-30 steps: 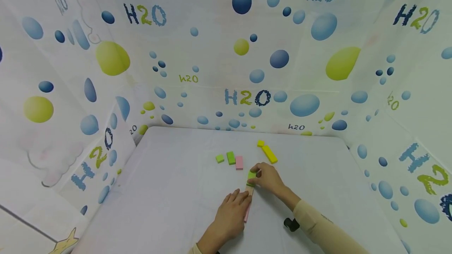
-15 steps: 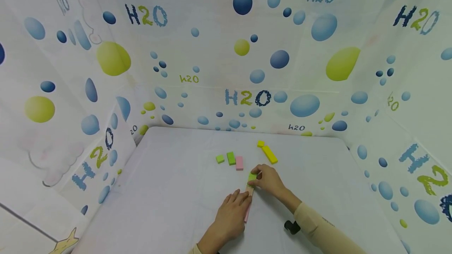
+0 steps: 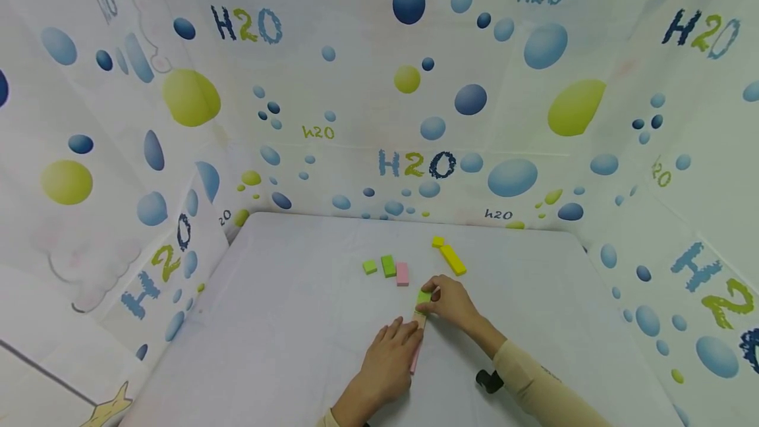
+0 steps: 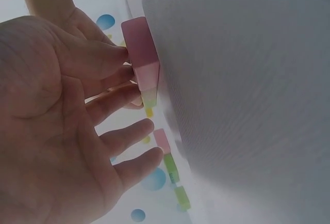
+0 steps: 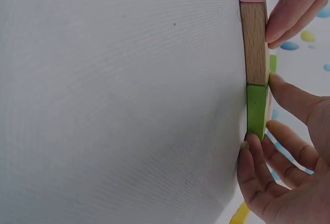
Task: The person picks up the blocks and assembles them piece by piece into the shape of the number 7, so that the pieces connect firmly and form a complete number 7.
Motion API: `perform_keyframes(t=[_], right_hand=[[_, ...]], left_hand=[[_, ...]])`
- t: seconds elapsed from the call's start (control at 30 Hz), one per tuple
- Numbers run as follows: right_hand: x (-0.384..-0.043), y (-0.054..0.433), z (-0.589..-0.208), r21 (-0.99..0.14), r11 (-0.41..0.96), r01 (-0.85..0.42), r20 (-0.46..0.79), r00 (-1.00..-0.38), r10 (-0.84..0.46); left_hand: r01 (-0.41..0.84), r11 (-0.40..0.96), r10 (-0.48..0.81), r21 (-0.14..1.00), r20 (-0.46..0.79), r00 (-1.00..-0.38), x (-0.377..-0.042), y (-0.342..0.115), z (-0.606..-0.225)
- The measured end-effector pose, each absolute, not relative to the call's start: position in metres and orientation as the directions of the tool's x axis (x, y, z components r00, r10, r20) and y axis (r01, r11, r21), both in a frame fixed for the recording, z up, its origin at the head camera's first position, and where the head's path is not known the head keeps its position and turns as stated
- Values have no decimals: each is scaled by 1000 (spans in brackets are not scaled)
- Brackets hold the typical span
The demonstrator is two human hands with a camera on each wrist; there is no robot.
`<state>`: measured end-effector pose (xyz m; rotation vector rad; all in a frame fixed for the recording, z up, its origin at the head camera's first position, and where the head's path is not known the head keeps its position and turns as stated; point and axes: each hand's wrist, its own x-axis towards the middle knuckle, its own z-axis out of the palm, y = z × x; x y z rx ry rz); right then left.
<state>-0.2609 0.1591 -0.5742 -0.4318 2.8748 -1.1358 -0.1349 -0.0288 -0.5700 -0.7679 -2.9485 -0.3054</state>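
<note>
Three blocks lie end to end on the table: a pink block (image 4: 140,41) nearest the body, a bare wooden block (image 5: 254,43) in the middle and a green block (image 5: 256,108) at the far end. My left hand (image 3: 387,362) lies along the row, its thumb and fingertips touching the tops of the pink and wooden blocks, the fingers fairly straight. At the far end, my right hand (image 3: 452,302) pinches the green block, thumb by the joint with the wooden block, fingertips around its far end.
Beyond the hands lie a small green block (image 3: 369,267), a longer green block (image 3: 388,266) and a pink block (image 3: 402,274). Farther back are a yellow cube (image 3: 437,242) and a long yellow block (image 3: 453,259). Something black (image 3: 489,381) shows beside the right sleeve. Printed cloth walls (image 3: 356,84) surround the table.
The right hand and the green block have shifted very slightly toward the body. The left hand and the loose blocks stay where they were.
</note>
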Motion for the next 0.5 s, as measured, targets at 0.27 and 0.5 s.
perform_keyframes(t=[0.27,0.5], right_hand=[[-259,159,-573,-683,683,-258,88,-958,-274],[-259,159,-573,-671,694,-260,83,-957,-279]], left_hand=[[493,852,475,179,133,-870,-136,-30,-570],[509,845,485,166,165,-859,-135,-31,-569]])
